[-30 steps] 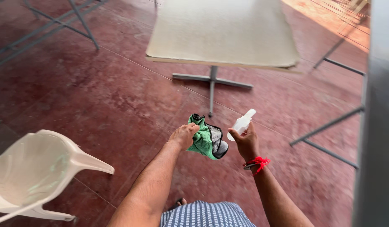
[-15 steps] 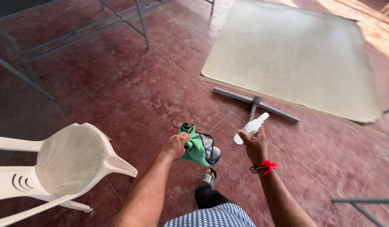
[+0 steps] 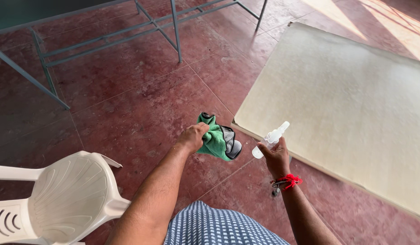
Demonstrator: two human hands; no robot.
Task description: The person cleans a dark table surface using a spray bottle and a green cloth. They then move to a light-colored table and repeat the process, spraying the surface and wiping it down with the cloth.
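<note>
My left hand (image 3: 192, 137) grips a bunched green cloth with a grey-black edge (image 3: 217, 139), held in the air above the red floor. My right hand (image 3: 274, 155), with a red thread at the wrist, holds a small clear spray bottle (image 3: 270, 138) with its white nozzle pointing up and to the right. Both hands hover just in front of the near left edge of a square beige table top (image 3: 350, 104), which fills the right side of the view. The cloth and the bottle are a short gap apart.
A white plastic chair (image 3: 60, 199) stands at the lower left, close to my left arm. A grey metal frame (image 3: 110, 31) with crossbars runs along the top left. The floor (image 3: 128, 95) is dark red tile. My checked garment shows at the bottom.
The view has swung so the beige table now lies nearer and further right. Both hands keep the same hold on cloth and bottle. The chair has slid lower left in the picture.
</note>
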